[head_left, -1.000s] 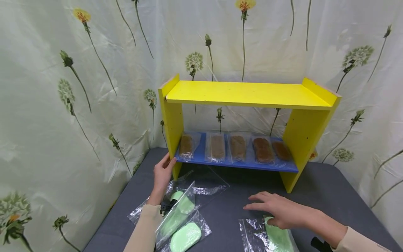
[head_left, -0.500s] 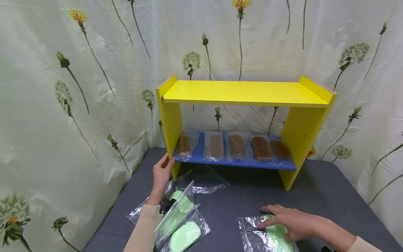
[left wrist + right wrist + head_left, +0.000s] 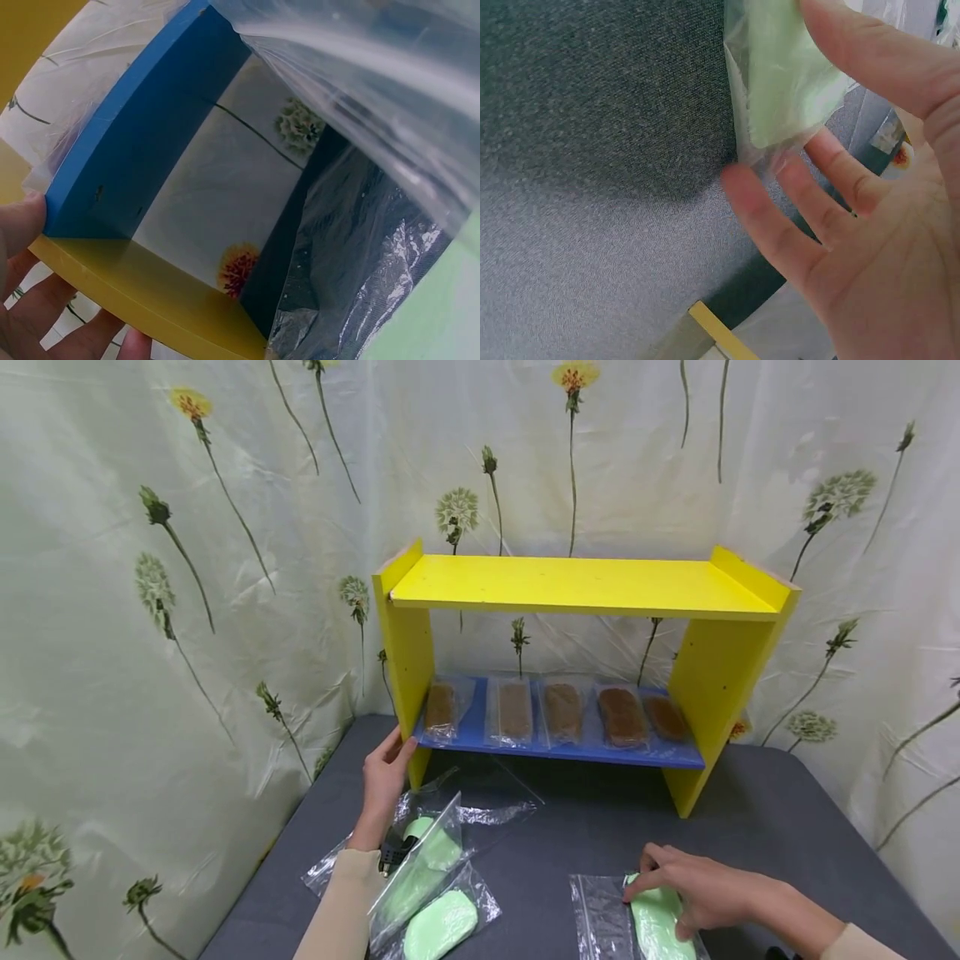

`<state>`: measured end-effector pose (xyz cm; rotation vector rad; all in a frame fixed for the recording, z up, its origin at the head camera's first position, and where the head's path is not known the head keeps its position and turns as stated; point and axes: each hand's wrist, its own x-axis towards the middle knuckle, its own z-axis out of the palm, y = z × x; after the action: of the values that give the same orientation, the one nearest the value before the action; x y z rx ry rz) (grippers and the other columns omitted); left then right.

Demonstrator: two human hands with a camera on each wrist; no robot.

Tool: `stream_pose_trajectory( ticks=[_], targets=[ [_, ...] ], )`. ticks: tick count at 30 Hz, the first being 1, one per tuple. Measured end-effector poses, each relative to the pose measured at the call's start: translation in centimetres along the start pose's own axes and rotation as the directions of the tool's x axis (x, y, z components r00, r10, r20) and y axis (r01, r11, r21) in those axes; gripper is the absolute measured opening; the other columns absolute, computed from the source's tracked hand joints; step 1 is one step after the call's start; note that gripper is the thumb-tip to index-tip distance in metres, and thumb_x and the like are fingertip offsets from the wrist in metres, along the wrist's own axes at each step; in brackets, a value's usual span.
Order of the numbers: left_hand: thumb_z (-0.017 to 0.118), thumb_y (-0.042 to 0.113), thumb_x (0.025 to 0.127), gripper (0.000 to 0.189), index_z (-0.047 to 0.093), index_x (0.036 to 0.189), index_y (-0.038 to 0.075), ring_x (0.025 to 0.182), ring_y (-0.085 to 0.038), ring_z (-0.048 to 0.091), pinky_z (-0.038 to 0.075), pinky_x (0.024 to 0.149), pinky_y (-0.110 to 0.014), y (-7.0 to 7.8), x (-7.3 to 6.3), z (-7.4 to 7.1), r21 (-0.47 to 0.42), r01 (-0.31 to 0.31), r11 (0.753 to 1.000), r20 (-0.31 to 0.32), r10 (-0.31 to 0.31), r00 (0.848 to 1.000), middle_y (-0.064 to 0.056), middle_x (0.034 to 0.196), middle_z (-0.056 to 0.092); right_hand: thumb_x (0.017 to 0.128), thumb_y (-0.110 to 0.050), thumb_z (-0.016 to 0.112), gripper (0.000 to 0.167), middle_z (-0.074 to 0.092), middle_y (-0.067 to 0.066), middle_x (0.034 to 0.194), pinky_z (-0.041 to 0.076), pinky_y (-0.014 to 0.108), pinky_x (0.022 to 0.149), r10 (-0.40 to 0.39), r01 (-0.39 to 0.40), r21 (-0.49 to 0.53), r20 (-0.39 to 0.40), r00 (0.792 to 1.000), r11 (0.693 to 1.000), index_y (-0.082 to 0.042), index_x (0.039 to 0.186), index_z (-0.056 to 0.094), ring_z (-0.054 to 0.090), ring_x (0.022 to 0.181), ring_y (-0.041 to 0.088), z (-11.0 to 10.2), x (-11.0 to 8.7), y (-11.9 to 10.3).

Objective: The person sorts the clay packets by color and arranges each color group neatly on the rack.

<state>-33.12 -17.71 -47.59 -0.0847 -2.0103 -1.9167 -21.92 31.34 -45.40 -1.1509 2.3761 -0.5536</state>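
My left hand (image 3: 384, 785) grips the left side panel of a yellow shelf unit (image 3: 408, 668). In the left wrist view, its thumb lies at the corner of the blue lower shelf (image 3: 135, 142), and the fingers curl behind the yellow panel (image 3: 150, 285). At the lower right, my right hand (image 3: 701, 889) holds a pale green bar in a clear zip bag (image 3: 660, 927) lying on the table. The right wrist view has the thumb over the bagged bar (image 3: 791, 82) and the fingers at its end.
Several brown blocks in clear bags, one a reddish-brown block (image 3: 622, 717), stand along the blue shelf. More bagged green bars (image 3: 441, 925) lie on the dark table (image 3: 555, 860) beneath and beside the left forearm. A flower-print curtain (image 3: 255, 443) hangs behind.
My right hand has come down and right onto the bagged green bar, and its fingers have closed in around it. My left hand stays on the shelf unit.
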Motion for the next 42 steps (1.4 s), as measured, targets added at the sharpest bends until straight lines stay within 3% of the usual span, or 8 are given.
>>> stream_pose_trajectory(
  ticks=[8,14,20,27,35,42],
  targets=[
    [0.067,0.039,0.097,0.055,0.054,0.148,0.021,0.127,-0.027,0.055,0.044,0.107,-0.05,0.1,-0.1,0.0,0.028,0.009,1.0,-0.004,-0.009,1.0,-0.006,0.143,0.058,0.072,-0.045,0.087,0.067,0.042,-0.004,0.095,0.031,0.025,0.058,0.025,-0.023,0.052,-0.044,0.999,0.998,-0.034,0.132,0.061,0.038,0.076,0.004,0.2,0.7,0.6],
    [0.067,0.039,0.097,0.054,0.054,0.147,0.023,0.128,-0.025,0.055,0.044,0.107,-0.047,0.2,-0.1,0.0,0.016,0.003,1.0,-0.009,-0.003,1.0,-0.004,0.143,0.057,0.068,-0.038,0.092,0.075,0.046,-0.005,0.107,0.042,0.026,0.074,0.147,-0.14,0.155,-0.034,0.989,0.978,-0.035,0.134,0.058,0.049,0.091,0.008,0.1,1.0,1.0],
    [0.066,0.039,0.098,0.054,0.054,0.147,0.022,0.127,-0.024,0.055,0.044,0.107,-0.048,0.6,-0.2,0.0,0.024,0.017,1.0,0.001,-0.017,1.0,-0.004,0.142,0.058,0.068,-0.044,0.09,0.076,0.05,-0.008,0.106,0.041,0.028,0.075,0.121,-0.112,0.132,-0.064,0.991,0.985,-0.034,0.136,0.058,0.048,0.093,0.009,0.4,1.0,1.3],
    [0.066,0.043,0.096,0.054,0.055,0.146,0.026,0.126,-0.022,0.056,0.044,0.107,-0.046,0.0,0.0,0.0,0.032,0.006,0.999,-0.007,-0.006,1.0,-0.001,0.141,0.059,0.072,-0.035,0.09,0.066,0.049,-0.008,0.101,0.041,0.028,0.069,0.117,-0.107,0.121,-0.075,0.99,0.987,-0.035,0.132,0.062,0.048,0.085,0.008,0.1,1.2,0.8],
    [0.066,0.042,0.097,0.053,0.056,0.146,0.025,0.125,-0.022,0.056,0.044,0.107,-0.047,0.0,-0.1,-0.1,0.021,0.019,1.0,-0.011,-0.019,1.0,-0.002,0.14,0.059,0.078,-0.025,0.087,0.042,0.06,-0.015,0.1,0.046,0.026,0.071,0.104,-0.088,0.128,-0.122,0.987,0.988,-0.029,0.113,0.064,0.054,0.085,0.006,-1.6,1.5,-0.3],
    [0.066,0.038,0.098,0.053,0.054,0.147,0.023,0.126,-0.024,0.055,0.044,0.107,-0.049,0.3,-0.2,0.0,0.011,0.012,1.0,-0.009,-0.012,1.0,-0.003,0.141,0.058,0.083,-0.025,0.084,0.036,0.065,-0.011,0.096,0.051,0.025,0.068,0.069,-0.037,0.171,-0.18,0.981,0.985,-0.024,0.112,0.063,0.058,0.08,0.007,-2.9,1.5,-1.4]
  ],
)
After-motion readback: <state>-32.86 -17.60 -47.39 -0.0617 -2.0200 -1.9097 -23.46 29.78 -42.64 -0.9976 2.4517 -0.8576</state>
